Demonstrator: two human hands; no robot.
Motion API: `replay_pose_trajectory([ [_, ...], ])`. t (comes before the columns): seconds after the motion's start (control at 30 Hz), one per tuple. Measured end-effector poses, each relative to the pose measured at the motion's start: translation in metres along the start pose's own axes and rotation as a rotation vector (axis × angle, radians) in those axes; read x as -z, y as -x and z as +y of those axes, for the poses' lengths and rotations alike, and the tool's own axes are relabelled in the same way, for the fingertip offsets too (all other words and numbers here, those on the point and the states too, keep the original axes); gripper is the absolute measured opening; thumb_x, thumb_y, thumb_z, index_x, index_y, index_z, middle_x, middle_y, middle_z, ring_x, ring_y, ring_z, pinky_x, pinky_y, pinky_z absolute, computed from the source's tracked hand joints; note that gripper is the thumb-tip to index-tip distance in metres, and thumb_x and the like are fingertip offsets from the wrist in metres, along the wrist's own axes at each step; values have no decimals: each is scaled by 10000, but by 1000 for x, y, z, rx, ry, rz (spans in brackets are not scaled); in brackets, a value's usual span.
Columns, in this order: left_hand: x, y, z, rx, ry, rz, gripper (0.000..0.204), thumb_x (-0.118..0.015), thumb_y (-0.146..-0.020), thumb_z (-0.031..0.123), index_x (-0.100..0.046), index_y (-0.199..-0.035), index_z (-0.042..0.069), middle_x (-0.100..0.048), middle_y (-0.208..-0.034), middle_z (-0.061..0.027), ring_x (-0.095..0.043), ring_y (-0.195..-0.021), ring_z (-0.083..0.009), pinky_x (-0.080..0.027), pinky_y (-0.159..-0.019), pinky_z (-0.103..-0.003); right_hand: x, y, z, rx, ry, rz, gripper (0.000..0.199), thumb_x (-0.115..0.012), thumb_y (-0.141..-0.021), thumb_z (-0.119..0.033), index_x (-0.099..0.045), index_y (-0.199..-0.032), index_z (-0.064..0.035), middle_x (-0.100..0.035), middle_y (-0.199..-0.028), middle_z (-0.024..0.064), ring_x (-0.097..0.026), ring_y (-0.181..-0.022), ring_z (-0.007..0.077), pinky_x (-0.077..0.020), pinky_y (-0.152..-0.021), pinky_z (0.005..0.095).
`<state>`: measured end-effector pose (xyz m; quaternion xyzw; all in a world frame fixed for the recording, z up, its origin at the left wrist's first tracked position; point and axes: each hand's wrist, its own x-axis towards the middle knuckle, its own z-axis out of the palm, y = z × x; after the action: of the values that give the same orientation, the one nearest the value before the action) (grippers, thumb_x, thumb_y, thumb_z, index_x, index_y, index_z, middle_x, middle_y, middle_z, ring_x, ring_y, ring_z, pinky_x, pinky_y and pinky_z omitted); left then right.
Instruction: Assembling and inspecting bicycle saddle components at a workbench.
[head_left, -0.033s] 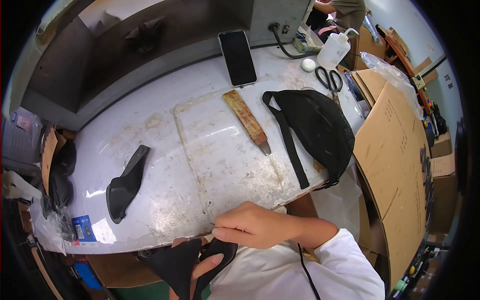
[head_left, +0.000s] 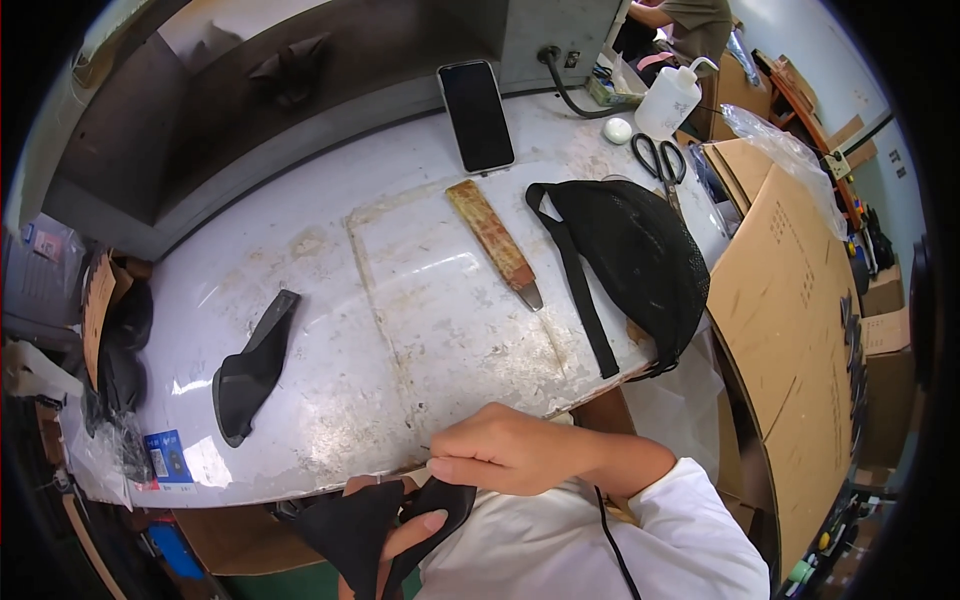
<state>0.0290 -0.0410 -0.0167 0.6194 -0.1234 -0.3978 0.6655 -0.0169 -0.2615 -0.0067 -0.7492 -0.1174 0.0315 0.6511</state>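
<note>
My right hand (head_left: 500,452) comes in from the lower right in a white sleeve. It pinches the upper edge of a black piece of soft material (head_left: 352,528) just below the table's front edge. My left hand (head_left: 405,535) holds the same piece from underneath, with only some fingers showing. A second black shaped piece (head_left: 250,368) lies flat on the white worn table (head_left: 330,250), to the left of my hands. A flat blade with a brown wrapped handle (head_left: 495,242) lies at the table's middle, apart from both hands.
A black mesh bag with a strap (head_left: 635,262) lies at the table's right edge. A dark phone (head_left: 477,115), scissors (head_left: 658,160) and a white squeeze bottle (head_left: 668,100) are at the back. Cardboard sheets (head_left: 790,290) stand on the right. Another person is partly visible at the top right.
</note>
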Motion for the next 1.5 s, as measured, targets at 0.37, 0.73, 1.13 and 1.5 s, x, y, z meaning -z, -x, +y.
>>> replay_pose_trajectory([
  [0.37,-7,-2,20,114,102,-222,383,-713,-744,194,-671,-1005,-84,-699,-963,-161,-656,-943,-216,-496,-894,-329,-15,6,9,-319,-732,-136,319,-425,-1051,-269,-499,-810,-74,-426,-712,-39,-380,-639,66,-330,-556,252],
  [0.73,-38,7,26,131,156,321,432,-702,-795,226,-608,-1098,-69,-675,-951,-132,-631,-871,-192,-504,-819,-317,-13,1,-8,102,63,293,210,-492,-990,-136,-547,-841,1,-516,-696,102,-505,-559,251,-424,-546,350],
  [1.13,-6,8,-15,-159,-364,272,418,-731,-798,278,-631,-1029,-57,-671,-939,-132,-629,-838,-182,-504,-766,-319,-8,3,-3,-18,-65,172,207,-516,-968,-100,-533,-782,-9,-482,-654,96,-467,-513,230,-381,-501,330],
  [1.5,-21,-6,3,-196,128,263,341,-680,-833,258,-639,-985,-45,-670,-887,-135,-636,-803,-195,-503,-724,-310,-24,3,0,-138,-586,221,331,-437,-1042,-213,-461,-769,-26,-400,-649,-6,-394,-604,96,-351,-556,292],
])
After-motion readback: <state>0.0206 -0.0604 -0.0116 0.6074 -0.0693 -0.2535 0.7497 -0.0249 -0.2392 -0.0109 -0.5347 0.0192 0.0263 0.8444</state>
